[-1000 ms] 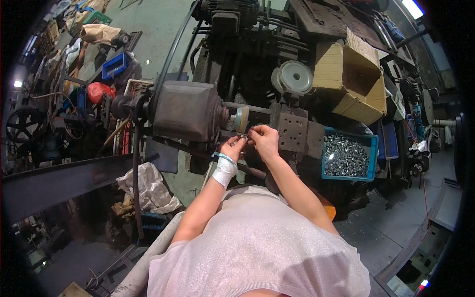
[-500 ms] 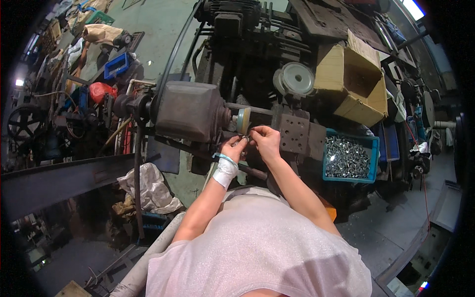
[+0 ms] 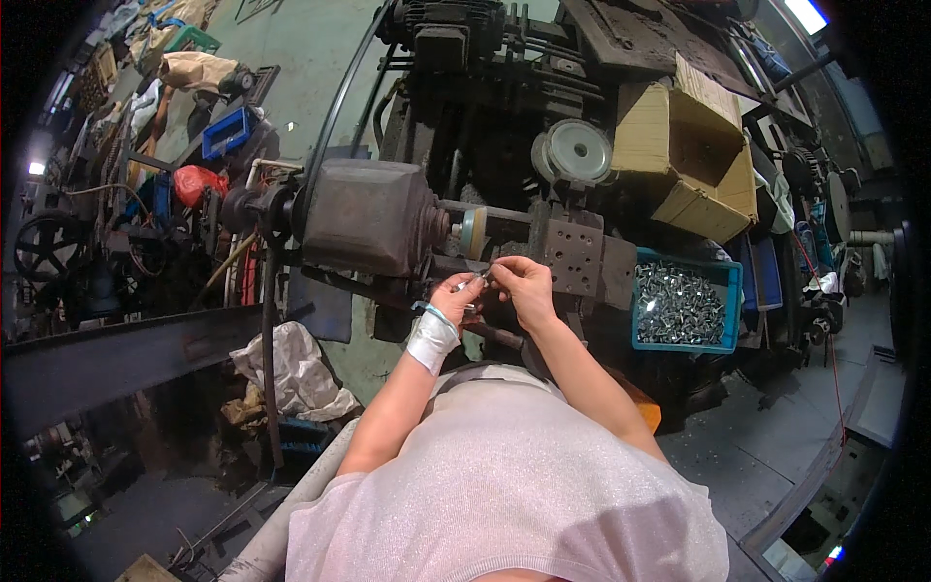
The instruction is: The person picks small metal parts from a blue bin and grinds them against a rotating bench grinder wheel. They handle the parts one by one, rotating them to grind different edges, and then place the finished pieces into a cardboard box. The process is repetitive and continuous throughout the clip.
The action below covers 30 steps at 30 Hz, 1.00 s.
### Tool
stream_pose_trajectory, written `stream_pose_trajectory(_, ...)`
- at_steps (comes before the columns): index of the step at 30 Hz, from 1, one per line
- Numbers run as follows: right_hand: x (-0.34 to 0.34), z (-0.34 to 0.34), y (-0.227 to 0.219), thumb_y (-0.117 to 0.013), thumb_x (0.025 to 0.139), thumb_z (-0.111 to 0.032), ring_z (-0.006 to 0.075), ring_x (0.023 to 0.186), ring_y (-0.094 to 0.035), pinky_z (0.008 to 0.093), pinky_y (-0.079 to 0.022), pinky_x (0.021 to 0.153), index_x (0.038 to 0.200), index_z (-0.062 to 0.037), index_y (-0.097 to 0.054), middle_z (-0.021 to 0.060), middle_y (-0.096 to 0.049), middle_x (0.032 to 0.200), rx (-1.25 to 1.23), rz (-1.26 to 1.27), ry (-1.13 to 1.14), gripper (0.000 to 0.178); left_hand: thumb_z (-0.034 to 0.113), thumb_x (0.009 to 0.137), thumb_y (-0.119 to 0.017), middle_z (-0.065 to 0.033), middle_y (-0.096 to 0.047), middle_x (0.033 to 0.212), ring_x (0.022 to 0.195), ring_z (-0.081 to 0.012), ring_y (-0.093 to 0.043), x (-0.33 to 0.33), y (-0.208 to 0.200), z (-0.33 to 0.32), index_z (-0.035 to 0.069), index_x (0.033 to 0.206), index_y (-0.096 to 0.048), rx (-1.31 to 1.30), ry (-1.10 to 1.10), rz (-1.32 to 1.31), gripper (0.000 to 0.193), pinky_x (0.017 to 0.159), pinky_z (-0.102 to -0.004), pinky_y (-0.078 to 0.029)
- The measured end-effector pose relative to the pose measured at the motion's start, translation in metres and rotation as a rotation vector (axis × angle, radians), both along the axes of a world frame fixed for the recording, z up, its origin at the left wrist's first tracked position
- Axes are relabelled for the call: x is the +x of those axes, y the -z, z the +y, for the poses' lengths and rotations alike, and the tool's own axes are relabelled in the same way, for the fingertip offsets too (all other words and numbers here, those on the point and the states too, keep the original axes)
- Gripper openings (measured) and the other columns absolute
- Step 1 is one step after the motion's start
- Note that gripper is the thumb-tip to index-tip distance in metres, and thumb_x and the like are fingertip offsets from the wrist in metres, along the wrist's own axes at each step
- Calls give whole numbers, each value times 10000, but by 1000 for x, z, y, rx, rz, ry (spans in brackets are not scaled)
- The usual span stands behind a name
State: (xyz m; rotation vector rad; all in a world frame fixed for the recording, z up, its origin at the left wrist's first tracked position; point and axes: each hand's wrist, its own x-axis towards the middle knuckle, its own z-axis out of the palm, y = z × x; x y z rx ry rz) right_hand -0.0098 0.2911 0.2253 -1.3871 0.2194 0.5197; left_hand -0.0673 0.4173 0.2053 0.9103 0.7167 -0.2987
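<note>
My left hand (image 3: 452, 295) is closed, its fingers curled round small shiny metal parts, one of which shows below the fingertips. A white wrap and a light blue band circle that wrist. My right hand (image 3: 525, 285) pinches at a small metal part (image 3: 483, 275) between the two hands, where the fingertips nearly meet. Just beyond the fingers stands a round grinding wheel (image 3: 473, 233) with a tan and grey-green rim, on the spindle of a dark machine housing (image 3: 364, 218). A gap separates the hands from the wheel. The exact shape of the part is too small to tell.
To the right, a teal bin (image 3: 734, 308) holds many loose metal pieces (image 3: 679, 306). An open cardboard box (image 3: 642, 131) stands behind it. A drilled metal block (image 3: 574, 257) and a pale round wheel (image 3: 579, 150) are right of the spindle. A crumpled white sack (image 3: 296, 369) lies at left.
Both hands have drawn slightly back from the grinding wheel toward my body, and their fingers have shifted around the small metal part. The view has moved a little.
</note>
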Motion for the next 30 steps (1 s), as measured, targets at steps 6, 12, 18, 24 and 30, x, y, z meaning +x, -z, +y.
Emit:
stream_pose_trajectory(6, 10, 9, 5, -596, 754, -82, 67, 541, -527, 181, -389, 420, 846, 32, -597, 27, -581, 676, -147, -37, 16, 146, 180, 741, -654, -23, -600, 778, 650, -95, -548, 14, -5, -3, 57, 891, -584, 344, 19, -27, 207, 509, -247, -442)
stream_pose_trajectory(12, 18, 17, 9, -599, 743, -84, 53, 525, -503, 179, -382, 410, 820, 18, -612, 20, -582, 667, -235, -72, 34, 128, 212, 743, -640, -3, -595, 758, 651, -99, -546, 21, 2, -6, 56, 878, -588, 310, -38, 2, 213, 497, -263, -443)
stream_pose_trajectory(18, 18, 19, 13, -608, 739, -83, 52, 509, -493, 181, -382, 411, 815, 9, -616, 18, -584, 662, -212, -78, 68, 120, 222, 746, -637, 2, -590, 775, 628, -97, -549, 21, 7, -5, 57, 912, -568, 334, -7, 3, 244, 482, -254, -442)
stream_pose_trajectory(24, 14, 4, 6, -541, 767, -92, 102, 514, -497, 224, -396, 429, 800, -26, -567, 21, -546, 647, 211, 96, 92, 78, 332, 790, -588, -4, -578, 768, 593, -95, -537, 9, -7, -4, 51, 956, -537, 115, -33, -35, 330, 452, -235, -428)
stream_pose_trajectory(30, 1, -14, -27, -573, 735, -61, 58, 516, -429, 206, -273, 395, 732, -55, -523, 8, -481, 624, 273, 285, -148, 50, 506, 828, -425, -7, -548, 671, 531, -100, -524, -3, -12, -3, 50, 910, -545, -141, -58, -5, 478, 398, -213, -407)
